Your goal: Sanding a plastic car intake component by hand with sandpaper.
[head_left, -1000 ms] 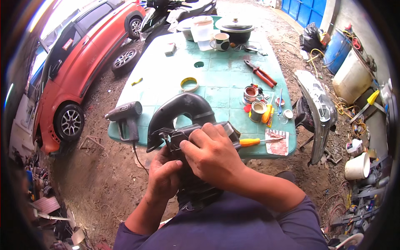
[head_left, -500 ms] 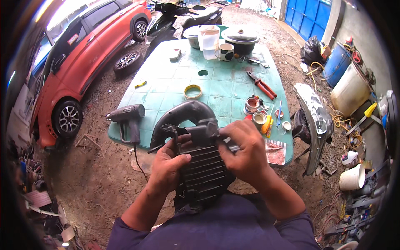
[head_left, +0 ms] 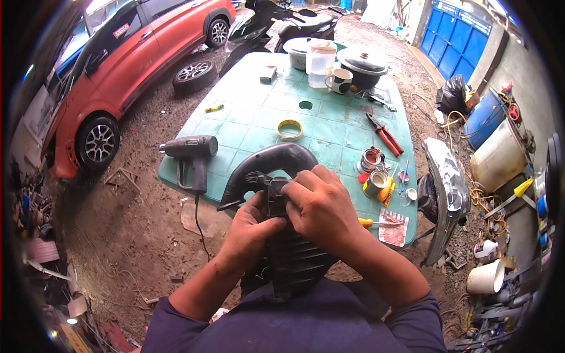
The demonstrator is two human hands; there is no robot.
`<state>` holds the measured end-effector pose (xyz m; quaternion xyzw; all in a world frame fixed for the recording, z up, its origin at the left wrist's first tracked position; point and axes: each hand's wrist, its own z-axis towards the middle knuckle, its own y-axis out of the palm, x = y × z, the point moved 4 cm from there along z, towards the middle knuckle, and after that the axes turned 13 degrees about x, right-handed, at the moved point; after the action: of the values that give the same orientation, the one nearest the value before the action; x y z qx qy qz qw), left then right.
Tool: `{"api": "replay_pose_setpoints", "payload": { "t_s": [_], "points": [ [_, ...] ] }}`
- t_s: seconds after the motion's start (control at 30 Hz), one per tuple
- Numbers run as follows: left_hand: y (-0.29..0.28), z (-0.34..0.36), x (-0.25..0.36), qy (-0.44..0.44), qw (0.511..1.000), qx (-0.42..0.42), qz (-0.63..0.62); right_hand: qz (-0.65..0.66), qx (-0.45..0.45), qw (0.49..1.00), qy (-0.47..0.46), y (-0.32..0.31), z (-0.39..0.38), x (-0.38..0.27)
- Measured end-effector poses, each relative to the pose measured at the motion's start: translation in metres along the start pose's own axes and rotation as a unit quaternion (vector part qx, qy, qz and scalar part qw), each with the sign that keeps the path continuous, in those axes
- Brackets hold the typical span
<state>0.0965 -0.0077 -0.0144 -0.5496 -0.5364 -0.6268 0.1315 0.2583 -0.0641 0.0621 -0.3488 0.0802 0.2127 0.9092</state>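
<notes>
A black plastic housing with ribs [head_left: 297,256] is held upright against my body, at the near edge of the green table [head_left: 247,112]. My left hand [head_left: 253,226] is closed round its upper left side, thumb lying across the front. At the top of the housing, my right hand [head_left: 321,203] pinches its upper right corner with bent fingers. Those fingers hide part of the corner. Just beyond, a curved black duct [head_left: 271,156] lies at the table edge; whether it joins the housing I cannot tell. Beside my right forearm rests a yellow-handled screwdriver [head_left: 366,222].
A heat gun [head_left: 191,154] lies left, its cord hanging down. Tape [head_left: 289,130], red-handled pliers [head_left: 385,136] and small open tins [head_left: 375,184] are on the table; pots [head_left: 362,65] and a mug [head_left: 339,81] stand at the far end. A headlight [head_left: 445,194] stands right, a red car [head_left: 135,65] left.
The housing has tilted, its ribbed face showing less. My right hand has moved over its top, closer to my left. The screwdriver handle has come into view. The whole view has shifted slightly.
</notes>
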Motion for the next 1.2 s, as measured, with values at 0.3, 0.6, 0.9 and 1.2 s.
{"api": "replay_pose_setpoints", "payload": {
  "t_s": [0.3, 0.6, 0.9, 1.2],
  "points": [
    [-0.002, -0.005, 0.007, -0.002, 1.0, 0.008, 0.012, 0.027, -0.04, 0.999, 0.008, -0.006, 0.008, 0.001],
    [-0.003, -0.007, 0.006, 0.016, 1.0, 0.009, 0.025, 0.065, -0.024, 0.997, 0.019, -0.005, 0.0, 0.009],
    [-0.004, -0.005, 0.005, 0.006, 1.0, -0.015, 0.021, 0.074, 0.017, 0.997, 0.022, 0.006, -0.012, 0.011],
    [-0.001, -0.008, 0.008, 0.012, 1.0, -0.009, 0.012, 0.072, 0.053, 0.995, 0.038, 0.006, -0.019, 0.007]
  ]
}}
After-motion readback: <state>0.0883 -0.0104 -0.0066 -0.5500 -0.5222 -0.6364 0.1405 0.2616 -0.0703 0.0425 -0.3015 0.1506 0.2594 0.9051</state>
